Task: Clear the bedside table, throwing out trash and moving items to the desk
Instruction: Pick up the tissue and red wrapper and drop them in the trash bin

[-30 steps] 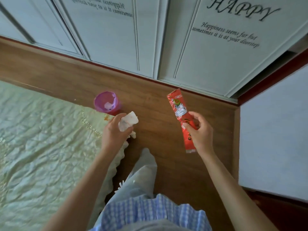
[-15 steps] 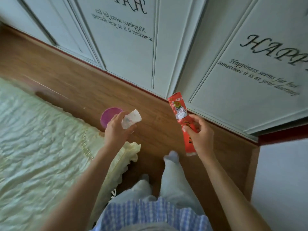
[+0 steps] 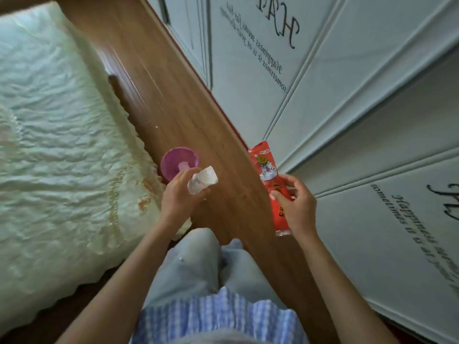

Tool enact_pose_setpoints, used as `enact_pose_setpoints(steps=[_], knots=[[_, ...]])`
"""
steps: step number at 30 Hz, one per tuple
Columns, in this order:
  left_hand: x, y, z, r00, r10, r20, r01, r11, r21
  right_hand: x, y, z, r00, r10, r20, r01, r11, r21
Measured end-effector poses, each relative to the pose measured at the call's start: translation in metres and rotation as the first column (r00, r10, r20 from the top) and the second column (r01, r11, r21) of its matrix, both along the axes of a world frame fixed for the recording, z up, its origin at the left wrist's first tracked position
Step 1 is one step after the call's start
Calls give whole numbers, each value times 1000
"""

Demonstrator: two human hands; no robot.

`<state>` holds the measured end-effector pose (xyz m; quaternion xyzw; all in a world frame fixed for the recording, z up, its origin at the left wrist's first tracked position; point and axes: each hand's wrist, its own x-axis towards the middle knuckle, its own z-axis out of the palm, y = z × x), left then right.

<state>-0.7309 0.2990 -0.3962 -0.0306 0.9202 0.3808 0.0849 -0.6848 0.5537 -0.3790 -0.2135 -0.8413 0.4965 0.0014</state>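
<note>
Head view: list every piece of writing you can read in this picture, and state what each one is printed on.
"HAPPY", seen rotated: upper wardrobe door.
"Happiness seems far but sometimes it is at your doorstep", beneath it: same door.
"Happiness... sometimes it is at...", cut off by the frame edge: lower wardrobe door.
Print on the red snack wrapper in the right hand: too small and blurred to read.

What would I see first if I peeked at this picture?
Probably the bright red snack wrapper, pinched in the right hand near the white wardrobe doors. Next, the crumpled white tissue in the left hand, just above a small purple bin on the wooden floor beside the bed.
</note>
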Motion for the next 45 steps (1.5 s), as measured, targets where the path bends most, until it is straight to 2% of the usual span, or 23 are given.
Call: enact_pose_setpoints(steps=[5,12,22,27,35,45], knots=[[-18,-6,-7,988,147,43,-149,988,42,-64,-2,-16,985,169,44,-169,986,-6],[-80,-44,-28,934,349,82,-353,934,47,-174,-46,-41,933,357,56,-357,934,-13],[-199,-89,-92,880,450,151,-454,891,-6,-323,-115,-95,838,536,104,-536,844,-26],[-237,-89,-162,837,496,232,-511,860,4,-371,-133,-155,770,618,158,-621,783,-31],[-276,-79,-306,745,576,337,-582,808,-93,-431,-130,-288,626,747,226,-766,643,-5],[-306,-79,-483,635,643,428,-616,756,-222,-464,-114,-416,576,774,262,-798,603,-25]])
